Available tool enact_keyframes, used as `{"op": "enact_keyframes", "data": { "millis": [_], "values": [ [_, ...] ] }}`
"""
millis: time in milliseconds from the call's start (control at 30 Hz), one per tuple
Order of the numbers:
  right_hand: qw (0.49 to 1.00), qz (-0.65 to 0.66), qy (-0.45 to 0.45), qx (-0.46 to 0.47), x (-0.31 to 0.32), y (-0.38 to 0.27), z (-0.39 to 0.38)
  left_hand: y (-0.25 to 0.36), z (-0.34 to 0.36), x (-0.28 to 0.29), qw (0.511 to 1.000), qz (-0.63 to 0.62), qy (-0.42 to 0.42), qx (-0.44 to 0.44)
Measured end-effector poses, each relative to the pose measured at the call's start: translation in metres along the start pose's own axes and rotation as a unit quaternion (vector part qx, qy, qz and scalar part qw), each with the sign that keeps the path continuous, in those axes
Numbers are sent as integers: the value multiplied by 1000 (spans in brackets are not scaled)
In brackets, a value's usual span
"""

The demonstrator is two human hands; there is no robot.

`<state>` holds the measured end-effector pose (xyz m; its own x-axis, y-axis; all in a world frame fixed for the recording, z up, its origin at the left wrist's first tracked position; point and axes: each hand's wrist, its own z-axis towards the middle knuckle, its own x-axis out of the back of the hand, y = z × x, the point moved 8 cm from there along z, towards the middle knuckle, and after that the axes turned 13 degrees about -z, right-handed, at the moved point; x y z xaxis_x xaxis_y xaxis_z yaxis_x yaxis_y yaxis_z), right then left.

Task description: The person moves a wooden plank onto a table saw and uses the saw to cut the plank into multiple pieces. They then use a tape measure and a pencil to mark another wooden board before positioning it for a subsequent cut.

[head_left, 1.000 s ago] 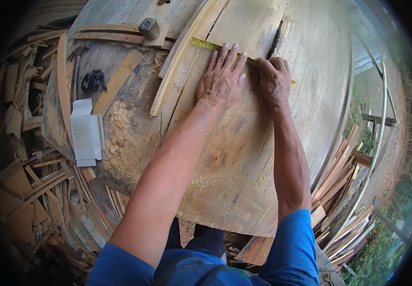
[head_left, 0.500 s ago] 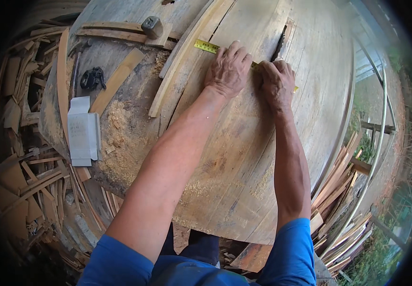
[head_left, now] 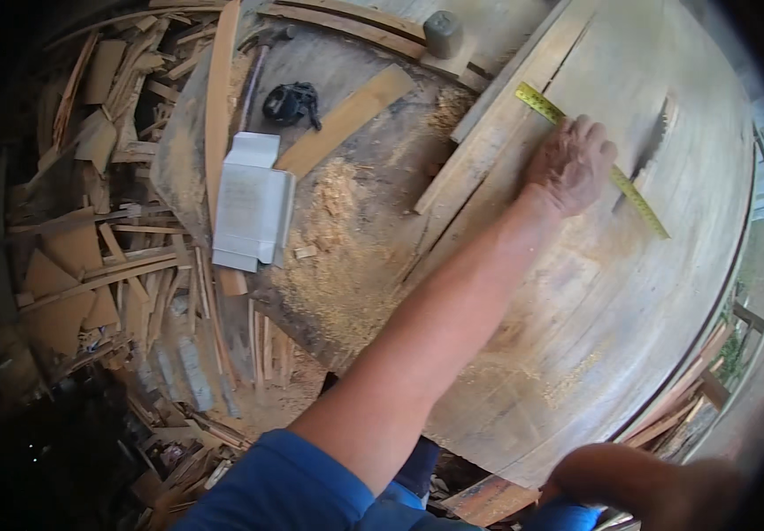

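"Planked workbench (head_left: pixel 576 336) with saw blade (head_left: pixel 652 144). Measuring strip (head_left: pixel 640 203)?"
"Beside blade, under left hand (head_left: pixel 569 166); fingers curled, grip hidden. Best pressed flat."
"Right hand (head_left: pixel 705 491)?"
"Blurred, well apart from blade; fingers unreadable."

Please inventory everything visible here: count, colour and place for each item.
measuring strip: one, yellow, upper right
tabletop: one, pale brown and grey, centre and right
saw blade: one, dark, in the tabletop's slot
block: one, grey, top
loose boards: several, tan, upper left and top
hammer-like tool: one, dark, upper left
strapped object: one, black, above the carton
carton: one, white, left of centre
sawdust: uncountable, pale yellow, right of the carton
wood scraps: many, brown, far left; more lower right
left hand: one, brown, on the measuring strip
right arm: one, brown, blurred, lower right; hand indistinct
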<state>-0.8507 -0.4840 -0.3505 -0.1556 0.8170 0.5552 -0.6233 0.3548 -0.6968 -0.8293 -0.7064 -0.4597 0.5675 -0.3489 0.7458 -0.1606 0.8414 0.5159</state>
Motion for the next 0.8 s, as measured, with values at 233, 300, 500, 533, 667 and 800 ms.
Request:
{"op": "enact_keyframes", "data": {
  "millis": [233,300,500,533,667,800],
  "values": [
    [983,59,-162,-67,-80,-11,-36,-5,-2,3,1000,9,-17,21],
    [980,66,-174,-73,-95,-12,-28,-6,-3,1,998,11,-43,33],
    [976,93,-198,-18,-172,-26,27,-18,-9,-7,998,8,-51,35],
    [976,95,-197,-10,-180,-27,41,-14,-9,-8,998,13,-57,34],
    [973,93,-209,9,-200,-37,71,-10,-15,-16,992,111,-38,38],
    [970,17,-237,53,-204,-65,89,-11,-13,-11,993,115,25,26]
  ]
}}
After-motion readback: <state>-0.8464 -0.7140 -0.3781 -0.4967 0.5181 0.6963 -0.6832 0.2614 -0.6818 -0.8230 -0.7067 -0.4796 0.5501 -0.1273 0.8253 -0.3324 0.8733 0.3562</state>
